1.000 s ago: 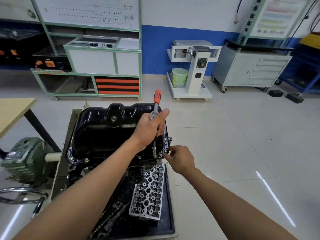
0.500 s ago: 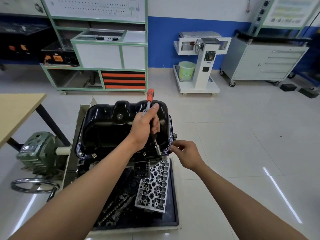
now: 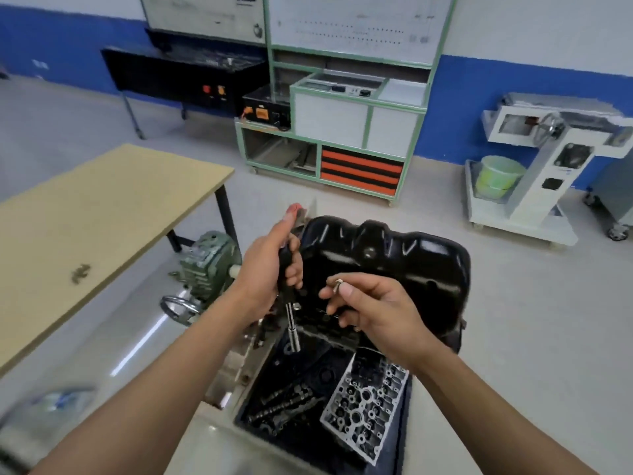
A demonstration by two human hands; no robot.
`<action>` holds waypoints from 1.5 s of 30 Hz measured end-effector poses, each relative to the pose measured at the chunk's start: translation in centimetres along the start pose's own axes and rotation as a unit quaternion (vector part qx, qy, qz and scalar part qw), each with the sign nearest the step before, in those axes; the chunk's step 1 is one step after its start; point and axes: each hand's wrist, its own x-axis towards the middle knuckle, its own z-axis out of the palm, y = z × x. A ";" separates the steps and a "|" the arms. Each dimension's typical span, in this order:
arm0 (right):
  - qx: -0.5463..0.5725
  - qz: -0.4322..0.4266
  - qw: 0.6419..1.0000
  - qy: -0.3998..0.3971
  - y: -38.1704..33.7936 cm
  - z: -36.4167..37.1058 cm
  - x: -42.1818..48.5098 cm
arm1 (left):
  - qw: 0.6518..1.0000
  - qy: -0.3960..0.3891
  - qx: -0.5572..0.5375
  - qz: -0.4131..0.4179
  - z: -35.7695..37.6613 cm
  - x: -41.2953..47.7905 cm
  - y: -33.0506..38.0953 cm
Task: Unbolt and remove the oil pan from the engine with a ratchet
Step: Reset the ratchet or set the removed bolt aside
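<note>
While the left hand [image 3: 263, 279] gripped the ratchet [image 3: 291, 318], the right hand [image 3: 373, 310] pinched a bolt [image 3: 338, 283] by fingertips only, so it could drop.

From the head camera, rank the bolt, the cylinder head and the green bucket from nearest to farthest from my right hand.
1. bolt: pinched by the right hand at its fingertips.
2. cylinder head: just below the hand, lower right.
3. green bucket: far back, upper right of the view.
</note>
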 end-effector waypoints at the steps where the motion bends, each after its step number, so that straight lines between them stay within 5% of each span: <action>1: 0.003 0.017 1.000 -0.013 0.8 1.5 1.5 | 0.999 0.031 -0.012 0.004 -2.2 -0.3 0.5; 7: -0.016 0.099 0.991 -0.091 8.1 12.6 12.7 | 0.964 0.221 -0.136 0.061 -18.7 -0.6 2.3; 12: -0.209 0.100 0.967 -0.103 17.2 22.8 24.4 | 0.936 0.325 -0.128 0.050 -33.7 2.1 3.1; 16: -0.394 0.028 0.911 -0.119 25.8 30.2 33.6 | 0.923 0.382 -0.050 -0.017 -45.6 5.4 2.8; 21: -0.498 0.067 0.854 -0.135 35.4 38.0 42.7 | 0.900 0.428 0.004 -0.080 -57.7 8.8 2.1; 31: -0.663 0.023 0.731 -0.160 44.4 42.3 47.8 | 0.876 0.473 -0.019 -0.089 -67.5 11.5 1.9; 35: -0.643 0.035 0.750 -0.153 44.6 42.3 47.7 | 0.878 0.468 -0.016 -0.095 -68.0 12.1 1.9; 40: -0.445 0.131 0.884 -0.059 40.9 40.2 46.6 | 0.895 0.437 -0.009 -0.086 -65.3 13.5 3.2; 45: -0.335 0.035 0.939 0.073 29.7 35.6 43.7 | 0.952 0.302 -0.016 -0.050 -55.3 16.3 6.7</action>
